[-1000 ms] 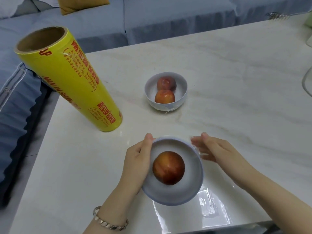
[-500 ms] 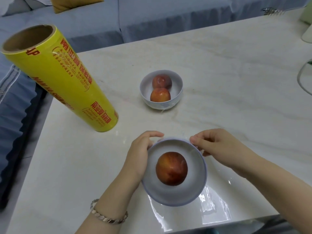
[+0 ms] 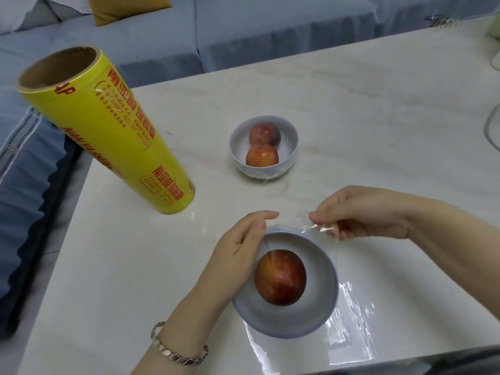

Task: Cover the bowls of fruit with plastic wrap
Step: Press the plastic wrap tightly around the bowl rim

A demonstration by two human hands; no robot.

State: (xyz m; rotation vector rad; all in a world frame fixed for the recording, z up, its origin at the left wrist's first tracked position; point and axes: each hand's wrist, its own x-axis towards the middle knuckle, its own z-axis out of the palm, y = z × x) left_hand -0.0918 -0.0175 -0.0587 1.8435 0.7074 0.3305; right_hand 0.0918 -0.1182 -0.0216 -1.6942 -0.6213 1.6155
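A white near bowl (image 3: 319, 318) with one red fruit (image 3: 280, 276) stands near the table's front edge on a sheet of clear plastic wrap (image 3: 349, 320). My left hand (image 3: 238, 250) is against the bowl's left side, fingers curled over the far rim. My right hand (image 3: 359, 211) pinches a wrinkled edge of the wrap just beyond the bowl's far right rim. A far bowl (image 3: 263, 169) with two red fruits sits mid-table, film on it. A tall yellow roll of plastic wrap (image 3: 108, 133) stands upright at the left.
The pale marble table (image 3: 351, 117) ends at its left edge beside the roll, with blue cushions below. A grey-blue sofa runs along the far side. A glass rim (image 3: 491, 131) shows at the right edge.
My right hand closed its fingers on the wrap's edge and lifted it at the bowl's far rim. My left fingers curled further over the rim. The camera shifted slightly.
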